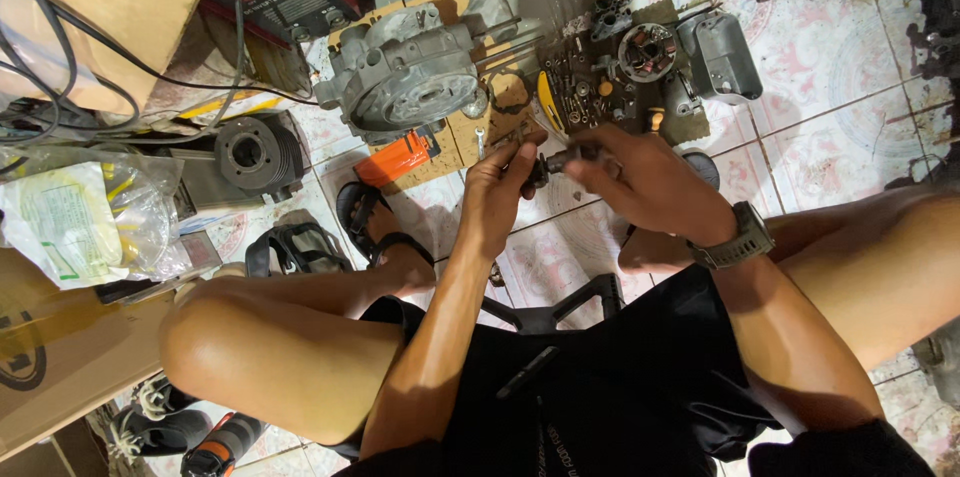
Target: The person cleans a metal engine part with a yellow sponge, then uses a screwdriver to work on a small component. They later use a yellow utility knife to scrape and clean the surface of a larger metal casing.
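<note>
Hands (500,187) (640,182) gripping perhaps a small dark part (556,161) over patterned floor tiles (830,57).

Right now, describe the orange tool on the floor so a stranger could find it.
Start at the big grey engine casing on the cardboard sheet. Just below its lower edge, beside the sandalled foot, lies the orange tool. It is the only bright orange, blocky thing among grey and black metal parts.

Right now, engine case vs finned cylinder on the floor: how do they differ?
The engine case is light grey bare metal; the cylinder is dark, nearly black. The case is bigger and irregular, lying on cardboard; the cylinder is smaller, round and finned, left of it. The case lies just ahead of the left hand; the cylinder is farther off. Both show a round opening facing up.
</note>
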